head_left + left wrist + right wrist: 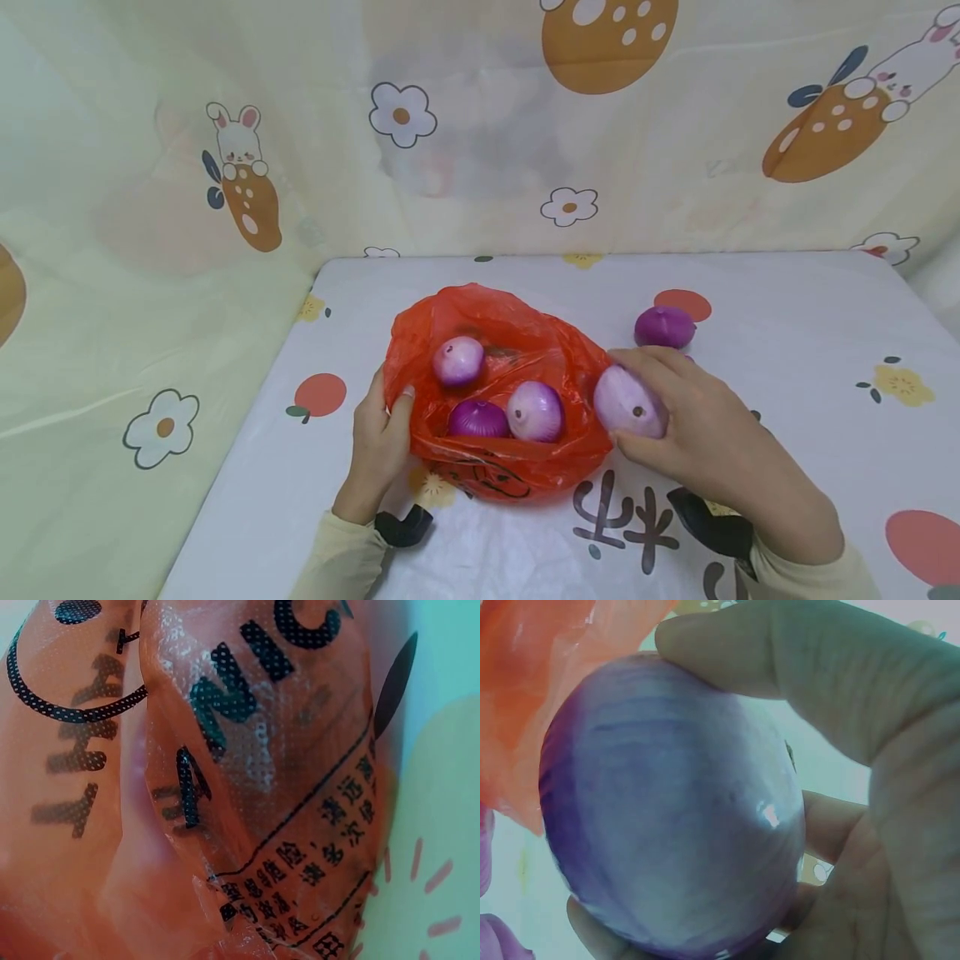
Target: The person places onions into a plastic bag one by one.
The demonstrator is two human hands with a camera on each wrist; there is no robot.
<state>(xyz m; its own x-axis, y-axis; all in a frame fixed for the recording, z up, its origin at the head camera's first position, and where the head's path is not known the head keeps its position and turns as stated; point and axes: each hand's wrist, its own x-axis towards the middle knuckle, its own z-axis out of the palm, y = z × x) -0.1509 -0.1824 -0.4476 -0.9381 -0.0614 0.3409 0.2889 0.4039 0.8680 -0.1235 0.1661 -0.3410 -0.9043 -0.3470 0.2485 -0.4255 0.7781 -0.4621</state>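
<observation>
on the printed tablecloth (787, 392), right grip (678, 417) clasps onion (628, 404) beside bag (487, 383); left grip (382, 429) seemingly pinches its rim.

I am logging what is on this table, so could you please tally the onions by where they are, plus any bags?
Purple onions inside the red plastic bag: 3, at and
Purple onion held in the right hand: 1
Purple onion loose on the table: 1
Red plastic bags, gripped at the rim by the left hand: 1
Total: 5 onions and 1 bag, 6 things
</observation>
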